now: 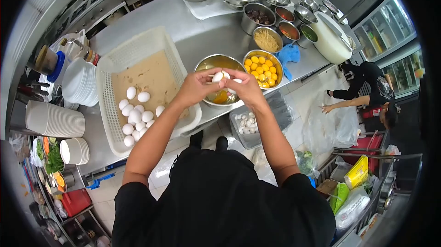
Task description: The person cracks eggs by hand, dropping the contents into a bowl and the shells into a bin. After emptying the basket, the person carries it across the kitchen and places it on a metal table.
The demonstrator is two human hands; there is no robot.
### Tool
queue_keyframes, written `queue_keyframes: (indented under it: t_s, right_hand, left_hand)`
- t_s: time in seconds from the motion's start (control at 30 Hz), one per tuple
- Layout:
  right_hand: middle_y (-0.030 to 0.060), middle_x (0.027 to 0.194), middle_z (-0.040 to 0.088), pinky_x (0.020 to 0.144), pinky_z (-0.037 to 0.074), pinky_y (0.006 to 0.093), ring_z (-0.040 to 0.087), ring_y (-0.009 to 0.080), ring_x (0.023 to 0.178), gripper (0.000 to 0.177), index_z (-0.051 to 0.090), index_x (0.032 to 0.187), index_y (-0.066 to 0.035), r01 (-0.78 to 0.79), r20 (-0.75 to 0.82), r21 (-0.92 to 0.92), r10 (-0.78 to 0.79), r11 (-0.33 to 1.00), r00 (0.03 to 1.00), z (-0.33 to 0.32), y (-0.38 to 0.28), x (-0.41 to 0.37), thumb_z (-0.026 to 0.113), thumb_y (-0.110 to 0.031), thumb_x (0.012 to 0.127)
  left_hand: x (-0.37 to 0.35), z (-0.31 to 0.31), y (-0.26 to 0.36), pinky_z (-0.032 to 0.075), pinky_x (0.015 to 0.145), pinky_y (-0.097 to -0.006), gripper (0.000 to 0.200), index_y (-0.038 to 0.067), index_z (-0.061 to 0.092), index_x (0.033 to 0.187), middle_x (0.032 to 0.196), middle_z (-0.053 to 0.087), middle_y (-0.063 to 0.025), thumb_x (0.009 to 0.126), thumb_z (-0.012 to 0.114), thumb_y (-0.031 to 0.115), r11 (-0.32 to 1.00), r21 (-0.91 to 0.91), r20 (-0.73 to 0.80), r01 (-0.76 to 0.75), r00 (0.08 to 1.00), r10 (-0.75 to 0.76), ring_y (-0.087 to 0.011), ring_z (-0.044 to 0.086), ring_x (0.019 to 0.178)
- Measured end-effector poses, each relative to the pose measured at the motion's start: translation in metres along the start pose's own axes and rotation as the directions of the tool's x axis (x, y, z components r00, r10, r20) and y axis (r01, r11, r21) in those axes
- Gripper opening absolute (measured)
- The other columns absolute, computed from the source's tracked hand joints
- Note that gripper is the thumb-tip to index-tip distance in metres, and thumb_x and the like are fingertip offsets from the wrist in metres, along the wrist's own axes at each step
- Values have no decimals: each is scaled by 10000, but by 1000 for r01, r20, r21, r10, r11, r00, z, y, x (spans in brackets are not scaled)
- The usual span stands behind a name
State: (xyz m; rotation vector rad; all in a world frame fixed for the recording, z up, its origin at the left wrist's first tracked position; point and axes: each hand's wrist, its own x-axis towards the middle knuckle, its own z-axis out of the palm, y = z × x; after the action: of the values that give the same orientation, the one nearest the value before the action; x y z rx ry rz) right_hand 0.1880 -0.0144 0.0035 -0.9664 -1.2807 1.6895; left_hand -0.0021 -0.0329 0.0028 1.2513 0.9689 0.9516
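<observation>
Above a steel bowl (pixel 220 61) holding egg white and a yolk, my left hand (pixel 198 85) and my right hand (pixel 247 90) meet with fingers closed round white eggshell (pixel 221 76). The shell looks cracked, and a second white piece shows under my right fingers. Right of that bowl stands another bowl (pixel 246 57) full of yolks. To the left, a white plastic crate (pixel 106 101) lined with cardboard holds several whole white eggs (pixel 135 116). Below the counter edge, a grey bin (pixel 251 142) contains empty shells (pixel 246 123).
Steel containers, including one with noodles (pixel 266 39), stand behind the bowls beside a blue cloth (pixel 288 56). Stacked white tubs (pixel 55 119) line the left side. A person (pixel 367 81) bends over plastic bags on the floor at right.
</observation>
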Motion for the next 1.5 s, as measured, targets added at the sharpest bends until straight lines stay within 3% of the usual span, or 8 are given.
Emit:
queue_keyframes:
  t_s: [0.33,0.4,0.47,0.53,0.73,1.07,1.3,1.5]
  right_hand:
    - [45,973,692,697,501,232,624,96,776,347,671,1131,-19,161,71,-426,-145,890,987,-27,2,24,659,-23,784]
    - [120,1052,688,762,517,294,662,189,874,379,670,1140,-42,501,201,-625,-497,599,844,-28,7,31,650,-11,762]
    - [176,1084,662,813,521,352,653,286,961,364,684,1100,-41,497,193,-631,-501,595,844,-26,2,28,647,1,741]
    - [152,1035,673,803,522,343,653,296,934,291,693,1031,-2,575,286,-753,-628,320,724,-25,-1,27,646,11,744]
    - [147,968,657,739,527,375,640,307,856,285,690,946,-8,634,333,-765,-770,117,544,-15,3,29,681,34,665]
    - [125,979,653,703,518,351,628,282,807,364,677,1006,-7,746,396,-659,-886,-94,239,-8,-21,44,674,56,647]
    - [130,1008,661,854,494,361,629,278,951,340,686,1006,-19,688,132,-682,-884,248,449,-26,-21,-16,630,84,687]
    - [162,1027,644,866,479,379,615,313,978,316,661,1008,17,204,-149,-877,-650,435,745,-99,50,-135,629,60,697]
  left_hand:
    - [19,-14,20,492,859,-248,511,0,508,1325,1162,638,-91,822,580,-43,979,197,133,-56,991,30,-137,617,1014]
    - [21,-16,32,498,825,-262,507,29,531,1311,1130,657,-105,809,577,-30,804,585,165,-107,986,11,-137,626,975]
    - [24,-18,23,495,803,-274,488,50,561,1282,1074,671,-123,798,595,3,726,636,191,-261,965,179,-134,628,896]
    - [23,-15,21,501,794,-297,458,51,584,1254,1054,672,-139,797,614,37,487,764,258,-423,892,371,-148,636,877]
    - [9,5,26,519,813,-324,420,52,598,1223,1144,645,-162,804,636,57,791,581,-9,-191,971,241,-247,655,929]
    - [-2,13,35,499,908,-360,424,38,600,1215,1223,612,-147,793,641,58,615,695,-72,-374,814,576,-309,608,1089]
    - [-5,58,41,493,906,-351,370,48,637,1155,1164,634,-144,787,672,67,535,635,75,-558,733,676,-298,609,1077]
    - [-7,155,-11,447,959,-407,459,49,588,1210,1192,600,-164,789,693,196,630,556,241,-543,830,502,-333,569,1104]
